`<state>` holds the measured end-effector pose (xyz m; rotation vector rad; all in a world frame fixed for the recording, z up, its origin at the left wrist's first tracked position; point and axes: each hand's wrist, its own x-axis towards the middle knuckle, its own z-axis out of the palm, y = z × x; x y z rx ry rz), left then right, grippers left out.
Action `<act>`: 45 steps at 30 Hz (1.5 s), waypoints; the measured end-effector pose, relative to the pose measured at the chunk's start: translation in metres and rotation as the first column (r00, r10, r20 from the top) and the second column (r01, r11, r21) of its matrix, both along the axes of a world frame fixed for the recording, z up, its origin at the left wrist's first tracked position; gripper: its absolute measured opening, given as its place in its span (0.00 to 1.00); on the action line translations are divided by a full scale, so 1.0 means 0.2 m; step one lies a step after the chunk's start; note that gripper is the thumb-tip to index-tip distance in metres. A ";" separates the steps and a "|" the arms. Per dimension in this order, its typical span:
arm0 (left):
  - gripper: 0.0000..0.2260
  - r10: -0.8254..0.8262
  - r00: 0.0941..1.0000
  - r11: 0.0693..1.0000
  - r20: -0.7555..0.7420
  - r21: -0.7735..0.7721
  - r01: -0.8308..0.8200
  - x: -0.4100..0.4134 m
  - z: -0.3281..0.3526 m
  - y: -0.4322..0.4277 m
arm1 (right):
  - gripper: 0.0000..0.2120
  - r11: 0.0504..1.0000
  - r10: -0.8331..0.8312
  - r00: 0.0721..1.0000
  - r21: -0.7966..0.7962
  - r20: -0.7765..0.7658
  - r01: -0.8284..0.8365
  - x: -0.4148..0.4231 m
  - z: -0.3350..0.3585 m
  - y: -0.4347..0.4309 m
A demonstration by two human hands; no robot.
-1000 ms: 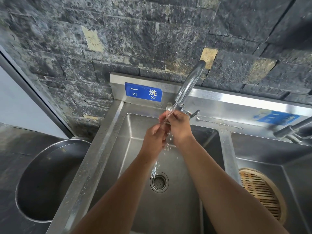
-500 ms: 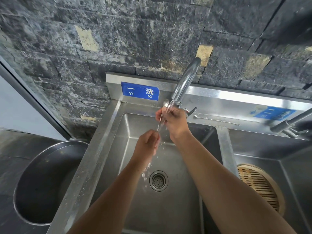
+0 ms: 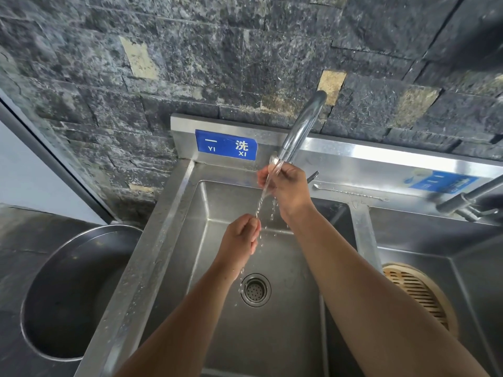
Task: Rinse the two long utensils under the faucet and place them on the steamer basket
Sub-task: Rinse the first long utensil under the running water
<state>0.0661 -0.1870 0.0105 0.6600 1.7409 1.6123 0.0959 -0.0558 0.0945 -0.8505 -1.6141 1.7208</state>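
Both hands are busy over the left sink basin (image 3: 285, 336): right hand (image 3: 290, 190) is up at the far end right under the faucet (image 3: 299, 131), closed around the top of a thin long metal utensil (image 3: 260, 204), and left hand (image 3: 241, 235) is lower and nearer, fist closed on the bottom end of it. So hands apart, one piece stretched between them with the water running down along it.

Going big to small for the rest: sink basin is wet, with nothing lying in it, drain strainer (image 3: 255, 289) near the middle. Bamboo steamer basket (image 3: 420, 292) sits in the right basin, nothing on it that I can see, though part of it is cut off behind the forearm. Second long utensil (image 3: 351, 192) is lying on the back ledge, right of the faucet.

Progress-wise I'd say early-middle: first one is mid-rinse, neither has made it to the basket, and the ledge one looks like it's waiting its turn.
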 end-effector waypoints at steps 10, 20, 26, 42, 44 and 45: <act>0.15 -0.001 0.997 1.000 -0.075 -0.002 0.001 -0.01 -0.02 -0.01 | 0.13 0.999 -0.002 0.998 0.041 0.060 -0.001 -0.02 0.01 0.03; 0.17 -0.005 0.996 1.000 -0.091 0.009 0.006 -0.01 -0.04 0.01 | 0.13 0.996 -0.014 1.000 -0.092 -0.017 0.012 -0.03 0.08 0.05; 0.16 -0.017 0.995 1.000 -0.102 0.008 0.018 -0.02 -0.05 0.00 | 0.09 0.991 -0.032 0.999 -0.129 -0.023 0.029 -0.05 0.08 0.08; 0.17 -0.013 0.999 1.000 -0.049 0.021 0.014 -0.02 -0.07 -0.01 | 0.15 0.987 -0.046 0.993 -0.159 -0.112 0.028 -0.05 0.13 0.14; 0.17 -0.005 0.999 1.000 -0.038 0.026 0.006 -0.02 -0.07 0.00 | 0.15 0.980 -0.061 0.989 -0.196 -0.136 0.033 -0.06 0.15 0.16; 0.17 0.000 0.999 1.000 -0.032 0.028 0.000 -0.02 -0.07 0.00 | 0.16 0.974 -0.066 0.985 -0.224 -0.161 0.029 -0.07 0.16 0.16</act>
